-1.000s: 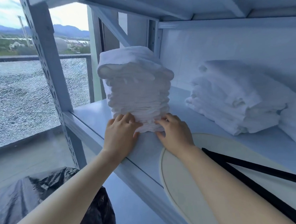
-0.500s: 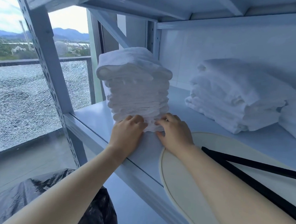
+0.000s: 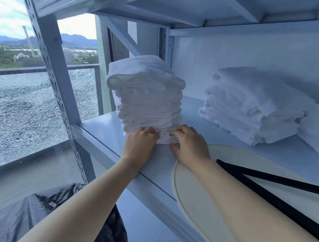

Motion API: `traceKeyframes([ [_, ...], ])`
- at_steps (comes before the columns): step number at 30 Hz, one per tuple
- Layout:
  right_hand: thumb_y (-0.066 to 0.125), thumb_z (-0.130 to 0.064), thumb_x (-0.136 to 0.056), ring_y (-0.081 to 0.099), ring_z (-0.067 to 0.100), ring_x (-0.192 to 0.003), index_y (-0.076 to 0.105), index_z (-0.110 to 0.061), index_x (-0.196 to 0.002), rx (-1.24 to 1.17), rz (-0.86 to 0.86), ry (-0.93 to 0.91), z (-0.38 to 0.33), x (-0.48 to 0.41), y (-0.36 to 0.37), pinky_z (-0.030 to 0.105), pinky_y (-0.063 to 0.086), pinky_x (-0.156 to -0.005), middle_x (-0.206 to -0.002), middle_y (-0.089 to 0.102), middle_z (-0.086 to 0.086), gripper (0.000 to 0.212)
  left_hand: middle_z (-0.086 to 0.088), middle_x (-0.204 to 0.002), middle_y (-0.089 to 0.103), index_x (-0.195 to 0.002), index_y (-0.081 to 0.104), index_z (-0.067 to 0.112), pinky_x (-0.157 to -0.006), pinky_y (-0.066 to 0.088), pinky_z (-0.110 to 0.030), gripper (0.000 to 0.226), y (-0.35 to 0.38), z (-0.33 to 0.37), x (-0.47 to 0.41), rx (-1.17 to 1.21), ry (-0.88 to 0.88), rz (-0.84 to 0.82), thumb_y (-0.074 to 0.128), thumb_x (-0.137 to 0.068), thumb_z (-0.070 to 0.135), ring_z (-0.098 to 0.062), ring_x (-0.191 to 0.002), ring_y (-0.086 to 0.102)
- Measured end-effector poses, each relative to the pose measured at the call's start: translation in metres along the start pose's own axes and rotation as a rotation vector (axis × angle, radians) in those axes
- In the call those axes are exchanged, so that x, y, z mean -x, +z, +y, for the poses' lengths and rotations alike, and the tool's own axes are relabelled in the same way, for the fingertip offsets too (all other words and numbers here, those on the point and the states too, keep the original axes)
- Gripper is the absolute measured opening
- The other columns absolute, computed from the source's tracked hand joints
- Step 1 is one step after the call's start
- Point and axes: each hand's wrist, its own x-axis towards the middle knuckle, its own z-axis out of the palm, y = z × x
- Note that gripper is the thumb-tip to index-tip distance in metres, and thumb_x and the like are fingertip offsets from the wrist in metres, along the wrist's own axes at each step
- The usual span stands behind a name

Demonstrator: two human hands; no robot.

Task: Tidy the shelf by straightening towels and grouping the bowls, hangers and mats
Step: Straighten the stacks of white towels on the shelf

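The grey shelf (image 3: 99, 126) stands beside a cracked glass panel (image 3: 26, 104). The towel stack (image 3: 148, 98) stands upright near the shelf's front-left edge, directly ahead of both hands and equally near each. The left hand (image 3: 141, 141) and right hand (image 3: 190, 143) pinch its lowest folds. The stack is white and evenly layered, with the top towel overhanging.

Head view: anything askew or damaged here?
Yes. The glass panel beyond the shelf is shattered all over. The cream mat overhangs the shelf's front edge. The tall towel stack has ragged, uneven layer edges; the top towel bulges wider than those below.
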Motion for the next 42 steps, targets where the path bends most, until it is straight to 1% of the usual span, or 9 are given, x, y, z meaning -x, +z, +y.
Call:
traceKeyframes([
  [4, 0.056, -0.022, -0.088, 0.047, 0.024, -0.114, 0.059, -0.018, -0.122, -0.001, 0.018, -0.007, 0.0, 0.002, -0.002, 0.034, 0.04, -0.086, -0.125, 0.051, 0.004, 0.035, -0.001, -0.1, 0.062, -0.1, 0.068, 0.02, -0.058, 0.034, -0.03, 0.02, 0.0, -0.003, 0.0, 0.046, 0.01, -0.047, 0.055, -0.086, 0.014, -0.025, -0.098, 0.058],
  [6, 0.056, -0.022, -0.088, 0.048, 0.024, -0.112, 0.059, -0.017, -0.12, 0.0, 0.023, -0.014, 0.0, 0.004, -0.003, 0.035, 0.042, -0.085, -0.123, 0.052, 0.003, 0.033, 0.0, -0.107, 0.061, -0.106, 0.067, 0.021, -0.063, 0.032, -0.028, 0.024, -0.004, -0.006, 0.003, 0.055, -0.007, -0.083, 0.05, -0.09, 0.016, -0.024, -0.104, 0.055],
  [15, 0.062, -0.018, -0.084, 0.053, 0.028, -0.102, 0.064, -0.013, -0.11, -0.001, 0.097, -0.132, -0.01, 0.011, -0.003, 0.039, 0.045, -0.079, -0.112, 0.056, 0.006, 0.026, 0.007, -0.107, 0.063, -0.106, 0.068, 0.028, -0.066, 0.047, -0.034, 0.025, -0.013, -0.041, 0.028, 0.087, -0.114, -0.057, 0.056, -0.088, 0.015, -0.022, -0.105, 0.057],
  [17, 0.06, -0.021, -0.086, 0.051, 0.026, -0.105, 0.062, -0.015, -0.113, 0.005, 0.079, -0.13, -0.012, 0.011, -0.002, 0.038, 0.044, -0.082, -0.115, 0.054, 0.004, 0.028, 0.006, -0.102, 0.065, -0.102, 0.069, 0.026, -0.06, 0.049, -0.035, 0.022, -0.016, -0.032, 0.027, 0.072, -0.053, -0.037, 0.063, -0.083, 0.016, -0.023, -0.099, 0.059],
  [21, 0.06, -0.025, -0.088, 0.05, 0.024, -0.108, 0.06, -0.017, -0.116, 0.007, 0.057, -0.118, -0.012, 0.011, -0.002, 0.036, 0.041, -0.084, -0.117, 0.053, 0.002, 0.03, 0.007, -0.074, 0.066, -0.079, 0.072, 0.025, -0.034, 0.044, -0.026, 0.032, -0.015, -0.017, 0.022, 0.04, 0.086, 0.016, 0.086, -0.052, 0.015, -0.021, -0.065, 0.064],
  [23, 0.061, -0.025, -0.087, 0.05, 0.025, -0.108, 0.061, -0.017, -0.116, -0.004, 0.054, -0.108, -0.011, 0.011, -0.003, 0.036, 0.041, -0.085, -0.117, 0.053, 0.002, 0.03, 0.006, -0.076, 0.067, -0.08, 0.073, 0.024, -0.037, 0.048, -0.029, 0.028, -0.01, -0.014, 0.021, 0.082, 0.094, 0.019, 0.083, -0.057, 0.013, -0.022, -0.066, 0.064],
  [28, 0.06, -0.027, -0.088, 0.049, 0.024, -0.11, 0.06, -0.019, -0.118, -0.001, 0.038, -0.092, -0.009, 0.011, -0.005, 0.037, 0.042, -0.087, -0.119, 0.052, 0.002, 0.031, 0.005, -0.109, 0.064, -0.107, 0.068, 0.023, -0.074, 0.052, -0.039, 0.028, -0.01, -0.014, 0.018, 0.234, 0.007, -0.055, 0.057, -0.084, 0.013, -0.025, -0.101, 0.059],
  [33, 0.058, -0.025, -0.088, 0.049, 0.022, -0.109, 0.059, -0.02, -0.121, 0.003, 0.041, -0.099, -0.009, 0.013, -0.007, 0.034, 0.039, -0.084, -0.119, 0.052, 0.001, 0.033, 0.011, -0.111, 0.064, -0.102, 0.07, 0.026, -0.068, 0.042, -0.028, 0.029, -0.019, -0.025, 0.017, 0.287, -0.081, -0.04, 0.056, -0.082, 0.011, -0.021, -0.097, 0.061],
  [42, 0.059, -0.023, -0.088, 0.051, 0.023, -0.108, 0.059, -0.017, -0.119, -0.006, 0.046, -0.117, -0.012, 0.014, -0.006, 0.035, 0.041, -0.084, -0.119, 0.053, 0.001, 0.032, 0.011, -0.108, 0.066, -0.097, 0.07, 0.026, -0.068, 0.044, -0.03, 0.036, -0.027, -0.061, 0.037, 0.208, -0.198, -0.027, 0.052, -0.08, 0.0, -0.022, -0.092, 0.062],
])
